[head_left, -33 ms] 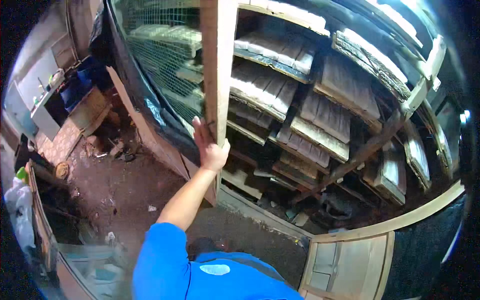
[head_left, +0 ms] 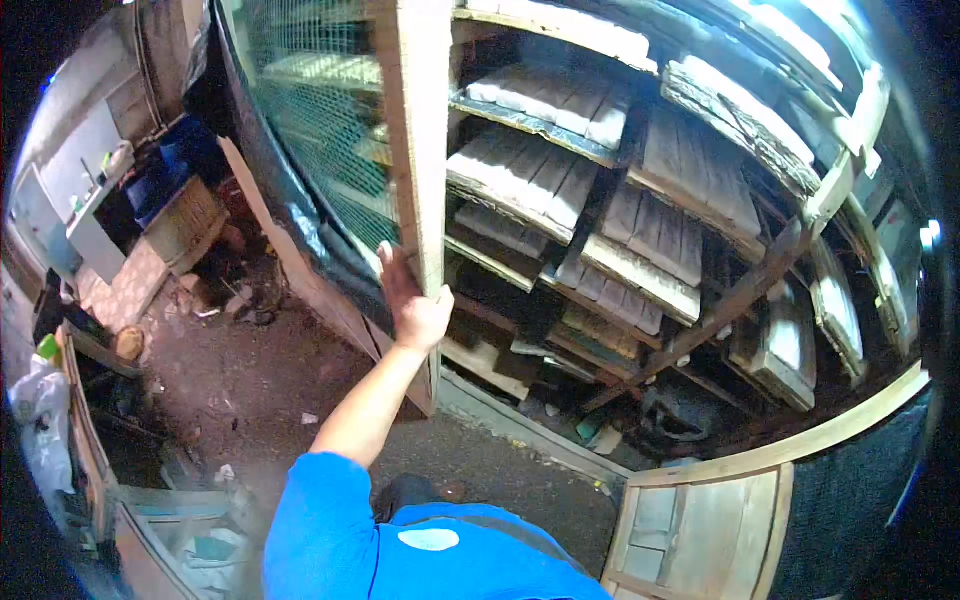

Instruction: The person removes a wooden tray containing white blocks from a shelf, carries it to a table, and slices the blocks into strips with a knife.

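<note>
My left hand [head_left: 420, 315] holds the upright wooden edge of a mesh door [head_left: 425, 160], low on the post. The thumb lies on the right side of the wood. The fingers go round to the left side, toward the wire mesh [head_left: 330, 120], and partly show there. Black plastic sheeting [head_left: 300, 210] hangs along the lower left of the door. My left arm, in a blue sleeve, is stretched forward. My right hand is out of the picture.
Racks of wooden shelves [head_left: 530, 185] stand behind the door, to the right. A wooden panel [head_left: 710, 520] with a raised frame is at the lower right. On the left are a dirt floor [head_left: 240, 370], a cardboard box [head_left: 185, 225] and a white plastic bag [head_left: 45, 420].
The door's edge and my left hand on it have shifted slightly to the left. Shelves and floor stay nearly in the same place.
</note>
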Available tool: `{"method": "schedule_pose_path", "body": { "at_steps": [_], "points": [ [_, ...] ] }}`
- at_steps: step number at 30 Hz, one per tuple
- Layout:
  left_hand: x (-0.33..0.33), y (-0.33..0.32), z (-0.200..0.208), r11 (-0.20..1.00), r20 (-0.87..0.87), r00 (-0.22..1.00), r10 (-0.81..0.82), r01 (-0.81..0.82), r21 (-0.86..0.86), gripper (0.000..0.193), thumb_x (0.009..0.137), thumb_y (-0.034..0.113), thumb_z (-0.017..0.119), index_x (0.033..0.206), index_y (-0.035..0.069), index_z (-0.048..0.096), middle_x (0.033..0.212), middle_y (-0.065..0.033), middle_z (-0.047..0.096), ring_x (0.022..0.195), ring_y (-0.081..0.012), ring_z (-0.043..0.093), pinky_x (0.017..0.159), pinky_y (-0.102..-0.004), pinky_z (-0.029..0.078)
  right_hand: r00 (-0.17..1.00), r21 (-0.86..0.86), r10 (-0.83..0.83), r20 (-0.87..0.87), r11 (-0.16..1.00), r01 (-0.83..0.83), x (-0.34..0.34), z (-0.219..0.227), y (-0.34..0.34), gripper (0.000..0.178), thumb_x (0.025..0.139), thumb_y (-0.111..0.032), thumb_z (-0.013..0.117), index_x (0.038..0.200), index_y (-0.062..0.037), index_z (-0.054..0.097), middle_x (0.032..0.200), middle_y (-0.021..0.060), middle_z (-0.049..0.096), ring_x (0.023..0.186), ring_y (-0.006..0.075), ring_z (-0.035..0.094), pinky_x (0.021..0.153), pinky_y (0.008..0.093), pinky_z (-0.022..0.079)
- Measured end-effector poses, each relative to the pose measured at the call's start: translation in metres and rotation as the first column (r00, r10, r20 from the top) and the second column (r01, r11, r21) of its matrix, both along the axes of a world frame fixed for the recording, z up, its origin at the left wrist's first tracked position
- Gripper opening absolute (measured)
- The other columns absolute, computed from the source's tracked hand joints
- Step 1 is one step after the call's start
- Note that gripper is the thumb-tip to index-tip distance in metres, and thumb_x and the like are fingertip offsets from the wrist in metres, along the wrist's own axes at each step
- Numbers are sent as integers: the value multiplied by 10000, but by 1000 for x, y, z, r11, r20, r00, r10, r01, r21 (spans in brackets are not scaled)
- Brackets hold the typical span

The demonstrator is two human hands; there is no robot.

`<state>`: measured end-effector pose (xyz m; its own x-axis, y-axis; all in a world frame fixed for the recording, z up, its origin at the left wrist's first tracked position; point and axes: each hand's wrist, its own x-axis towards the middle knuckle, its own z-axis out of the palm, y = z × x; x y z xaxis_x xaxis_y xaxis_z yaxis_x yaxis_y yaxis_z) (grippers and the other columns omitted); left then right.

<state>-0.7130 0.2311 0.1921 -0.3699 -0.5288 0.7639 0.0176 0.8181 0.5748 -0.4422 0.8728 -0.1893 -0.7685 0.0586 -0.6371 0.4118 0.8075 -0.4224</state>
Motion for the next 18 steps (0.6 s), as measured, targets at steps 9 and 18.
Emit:
{"method": "schedule_pose_path", "body": {
  "at_steps": [9, 18],
  "points": [
    [197, -42, -30, 966, 353, 916, 192, -240, 98, 266, 839, 234, 725, 868, -31, 722, 891, -231, 733, 836, -360, 725, 757, -476, 547, 812, -370, -551, 193, 726, 580, -127, 40, -48, 283, 976, -342, 624, 1106, -107, 716, 841, 82, 660, 585, 232, 602, 449, 419, 421],
    [317, -76, -45, 592, 421, 674, 607, -737, 326, 877, 914, 421, 649, 1460, -153, 273, 1537, -401, 222, 1446, -511, 232, 1200, -482, 213, 937, -204, -308, 163, 919, 337, -119, 42, -63, 383, 1017, -365, 557, 1028, -7, 691, 817, 115, 683, 491, 309, 581, 381, 441, 408]
  ]
}}
